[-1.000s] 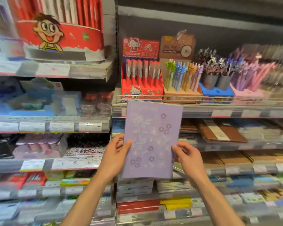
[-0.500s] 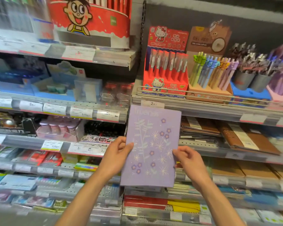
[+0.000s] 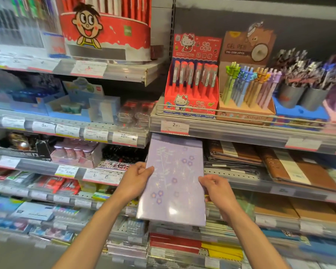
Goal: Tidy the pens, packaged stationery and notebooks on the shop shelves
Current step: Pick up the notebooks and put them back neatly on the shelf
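1. The grey metal shop shelves (image 3: 241, 133) fill the whole frame in tiers, each edged with white price tags. The rows I can see look mostly orderly, so I judge much of the stock needs little work, though the lower left of the frame is too blurred to tell.
2. In the upper left sits a big round red cardboard display tub with a cartoon boy's face (image 3: 105, 33).
3. At centre frame is the lilac notebook with a purple flower print and a glossy wrapper (image 3: 175, 181). I hold it upright in front of the shelves, its top edge just under the shelf lip. It is not yet put away; I judge it belongs with the other notebooks.
4. On the right, a stack of flat brown leather-look notebooks (image 3: 291, 167) lies on the tier beside it. The far ones sit slightly askew and may want squaring.
5. Above, the red cat-themed cardboard pen box (image 3: 192, 84) and the tan box of pastel gel pens (image 3: 248, 88) stand neat.
6. My left hand (image 3: 133, 183) has its grip curled round the notebook's left edge; my right hand (image 3: 215, 188) pinches its right edge.
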Motion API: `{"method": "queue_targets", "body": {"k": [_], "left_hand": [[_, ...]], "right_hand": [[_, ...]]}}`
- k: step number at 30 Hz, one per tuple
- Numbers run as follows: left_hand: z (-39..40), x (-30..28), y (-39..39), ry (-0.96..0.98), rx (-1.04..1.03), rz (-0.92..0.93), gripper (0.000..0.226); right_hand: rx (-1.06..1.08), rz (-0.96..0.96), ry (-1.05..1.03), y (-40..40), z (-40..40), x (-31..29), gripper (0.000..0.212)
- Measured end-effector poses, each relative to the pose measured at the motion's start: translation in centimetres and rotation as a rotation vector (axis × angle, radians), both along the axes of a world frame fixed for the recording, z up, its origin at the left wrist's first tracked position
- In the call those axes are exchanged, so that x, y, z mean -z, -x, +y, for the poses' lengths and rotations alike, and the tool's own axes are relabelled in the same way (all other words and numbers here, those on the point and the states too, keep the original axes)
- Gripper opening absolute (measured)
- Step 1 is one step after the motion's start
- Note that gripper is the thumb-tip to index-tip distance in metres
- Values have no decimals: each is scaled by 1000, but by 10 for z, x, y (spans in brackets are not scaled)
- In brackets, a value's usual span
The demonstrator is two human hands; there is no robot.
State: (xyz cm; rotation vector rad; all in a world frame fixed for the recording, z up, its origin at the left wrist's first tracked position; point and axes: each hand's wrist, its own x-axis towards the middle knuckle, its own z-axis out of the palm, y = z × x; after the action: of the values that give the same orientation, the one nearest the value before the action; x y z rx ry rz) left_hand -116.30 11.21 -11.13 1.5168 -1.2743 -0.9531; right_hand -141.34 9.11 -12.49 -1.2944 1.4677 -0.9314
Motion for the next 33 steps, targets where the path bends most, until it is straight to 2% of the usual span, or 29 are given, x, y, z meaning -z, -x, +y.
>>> {"method": "queue_targets", "body": {"k": [4,11,16,19,21,26,30,33], "left_hand": [[-10,-11,-3,-29,54,22,18],[12,-8,-12,-96,127,167,40],[3,2,-8,-37,29,341,42],[-5,8,-3,5,-24,360,43],[-13,9,4,36,-54,359,40],[-38,10,12,97,-148,250,41],[-34,20,2,107,-196,67,54],[-31,28,-4,144,-170,12,64]], "right_hand": [[23,-113,-44,-5,-19,-10,23],[91,-201,-67,-17,-41,-30,18],[9,-115,-40,-7,-31,-37,29],[-122,-143,-122,9,-9,-31,49],[-166,-217,-131,10,-5,-27,50],[-20,-238,7,-8,-28,-28,45],[24,-8,181,-12,-32,-19,51],[-24,117,260,-9,-26,-8,62]]}}
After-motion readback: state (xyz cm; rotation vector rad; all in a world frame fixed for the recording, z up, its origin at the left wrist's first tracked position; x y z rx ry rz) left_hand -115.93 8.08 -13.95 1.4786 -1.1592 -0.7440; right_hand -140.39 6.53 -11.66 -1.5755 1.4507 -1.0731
